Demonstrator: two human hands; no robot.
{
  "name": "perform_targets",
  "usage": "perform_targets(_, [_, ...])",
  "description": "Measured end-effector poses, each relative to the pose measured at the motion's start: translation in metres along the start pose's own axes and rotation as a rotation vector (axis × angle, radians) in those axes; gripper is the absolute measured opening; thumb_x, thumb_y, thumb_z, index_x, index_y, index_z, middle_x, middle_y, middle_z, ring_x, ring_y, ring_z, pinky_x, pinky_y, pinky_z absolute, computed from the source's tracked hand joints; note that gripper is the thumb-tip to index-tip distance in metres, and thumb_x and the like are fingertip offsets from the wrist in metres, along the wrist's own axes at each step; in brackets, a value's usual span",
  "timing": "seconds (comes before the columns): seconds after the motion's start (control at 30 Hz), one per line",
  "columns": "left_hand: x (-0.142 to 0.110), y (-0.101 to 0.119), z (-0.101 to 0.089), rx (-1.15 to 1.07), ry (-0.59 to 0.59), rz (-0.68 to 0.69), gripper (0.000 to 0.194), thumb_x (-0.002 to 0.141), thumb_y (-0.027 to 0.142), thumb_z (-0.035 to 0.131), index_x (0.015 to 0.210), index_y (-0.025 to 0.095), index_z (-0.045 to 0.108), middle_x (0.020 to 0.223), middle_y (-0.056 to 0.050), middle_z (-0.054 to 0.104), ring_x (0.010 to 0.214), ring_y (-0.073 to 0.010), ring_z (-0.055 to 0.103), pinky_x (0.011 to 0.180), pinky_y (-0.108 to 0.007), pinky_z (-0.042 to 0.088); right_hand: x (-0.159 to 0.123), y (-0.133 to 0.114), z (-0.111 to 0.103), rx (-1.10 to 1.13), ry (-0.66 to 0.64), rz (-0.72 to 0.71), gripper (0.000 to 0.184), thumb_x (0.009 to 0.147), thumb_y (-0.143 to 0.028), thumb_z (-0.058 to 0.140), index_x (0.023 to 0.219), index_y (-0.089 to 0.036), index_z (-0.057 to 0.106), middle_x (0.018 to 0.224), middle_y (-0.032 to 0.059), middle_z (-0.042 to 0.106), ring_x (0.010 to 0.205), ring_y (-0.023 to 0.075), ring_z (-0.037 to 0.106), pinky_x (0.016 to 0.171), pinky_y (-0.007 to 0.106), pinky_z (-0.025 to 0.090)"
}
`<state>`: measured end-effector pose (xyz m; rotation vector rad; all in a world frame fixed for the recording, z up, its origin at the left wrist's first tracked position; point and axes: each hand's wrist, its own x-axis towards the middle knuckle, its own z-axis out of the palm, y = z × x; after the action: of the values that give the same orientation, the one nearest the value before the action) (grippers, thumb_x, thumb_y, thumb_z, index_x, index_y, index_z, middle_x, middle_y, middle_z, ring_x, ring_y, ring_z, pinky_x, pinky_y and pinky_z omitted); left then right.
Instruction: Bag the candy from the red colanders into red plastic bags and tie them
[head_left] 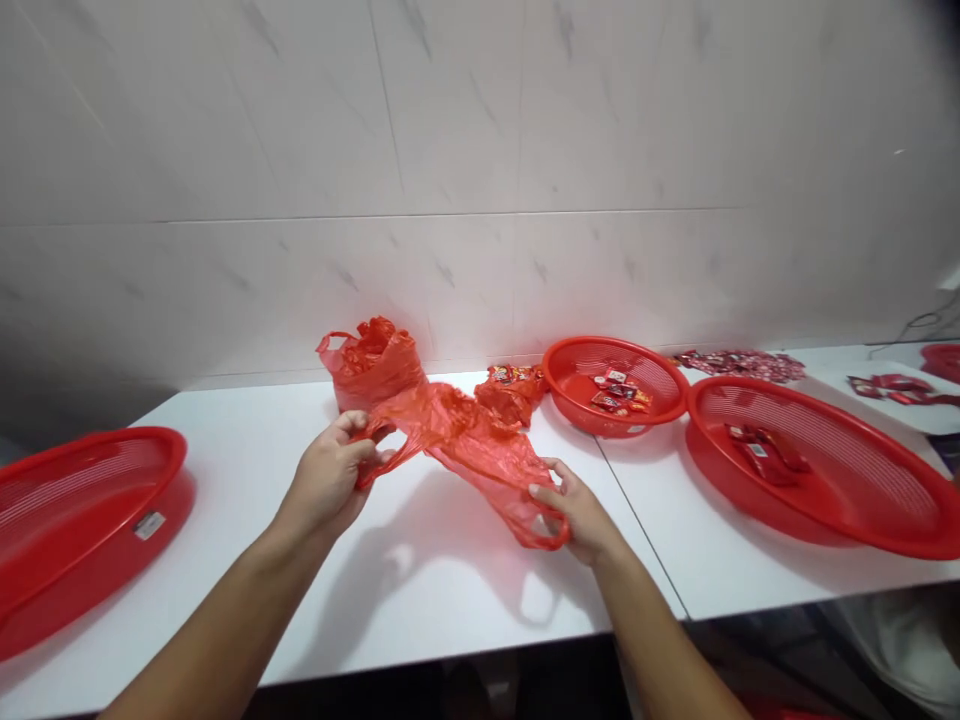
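A thin red plastic bag [480,450] with loop handles is stretched between my two hands above the white table. My left hand [330,470] pinches the handle at its left end. At the other end, my right hand [574,510] grips the bag near its right handle loop. The bag looks limp and crumpled along its upper edge. Just behind it stands a filled red plastic bag [379,365], its contents hidden by the crumpled top. Another red bag [514,400] lies behind my right hand, with printed red packets at its top.
A big red basket [161,470] stands at the left. To the right are a smaller red basket [559,400] and a large red basket [862,500], both holding small red packets. A patterned red bundle [742,365] lies by the tiled wall [450,280]. The table's front edge is near my forearms.
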<state>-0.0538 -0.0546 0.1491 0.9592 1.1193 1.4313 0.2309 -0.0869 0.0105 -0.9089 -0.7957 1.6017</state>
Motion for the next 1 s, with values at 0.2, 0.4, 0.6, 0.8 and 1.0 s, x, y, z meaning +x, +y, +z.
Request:
perform_targets(0.2, [0.016, -0.021, 0.010, 0.342, 0.165, 0.410, 0.034, 0.061, 0.014, 0.073, 0.092, 0.021, 0.059, 0.104, -0.004, 0.060, 0.100, -0.0210, 0.063, 0.091, -0.037, 0.055, -0.025, -0.048, -0.048, -0.130, 0.062, -0.120, 0.080, 0.075, -0.044, 0.093, 0.137, -0.025, 0.048, 0.085, -0.0010, 0.070, 0.054, 0.0078, 0.054, 0.052, 0.019, 0.042])
perform_targets(0.4, [-0.040, -0.109, 0.080, 0.770, -0.599, 0.995, 0.031, 0.093, 0.003, 0.051, 0.114, 0.023, 0.062, 0.115, -0.008, 0.073, 0.111, -0.0217, 0.071, 0.099, -0.039, 0.059, -0.035, -0.053, -0.051, -0.306, 0.089, -0.198, 0.077, 0.074, -0.026, 0.087, 0.141, -0.031, 0.050, 0.133, 0.0089, 0.063, 0.073, 0.0122, 0.069, 0.068, 0.030, 0.061])
perform_targets(0.6, [-0.038, -0.195, 0.123, 1.086, -0.801, 0.908, 0.047, 0.096, 0.005, 0.043, 0.136, 0.021, 0.063, 0.141, -0.013, 0.070, 0.128, -0.0273, 0.068, 0.103, -0.046, 0.059, -0.056, -0.064, -0.056, -0.453, 0.145, -0.248, 0.060, 0.085, -0.032, 0.070, 0.141, -0.033, 0.051, 0.138, 0.0074, 0.061, 0.040, -0.0012, 0.045, 0.036, 0.019, 0.039])
perform_targets(0.8, [-0.036, -0.195, 0.155, 1.321, -0.803, 0.531, 0.090, 0.085, 0.057, 0.076, 0.156, 0.011, 0.047, 0.157, -0.027, 0.052, 0.134, -0.0454, 0.059, 0.112, -0.060, 0.047, -0.084, -0.086, -0.071, -0.557, 0.268, -0.299, 0.044, 0.087, -0.031, 0.063, 0.131, -0.028, 0.058, 0.136, 0.0077, 0.066, 0.040, 0.0012, 0.043, 0.035, 0.020, 0.037])
perform_targets(1.0, [-0.022, -0.186, 0.146, 1.223, -0.968, 0.322, 0.027, 0.089, 0.024, 0.063, 0.110, 0.019, 0.078, 0.121, -0.011, 0.077, 0.110, -0.0303, 0.072, 0.094, -0.040, 0.054, -0.116, -0.107, -0.101, -1.200, 0.392, -0.403, 0.023, 0.090, -0.033, 0.067, 0.110, -0.026, 0.075, 0.121, 0.0064, 0.073, 0.098, 0.0230, 0.071, 0.086, 0.035, 0.055])
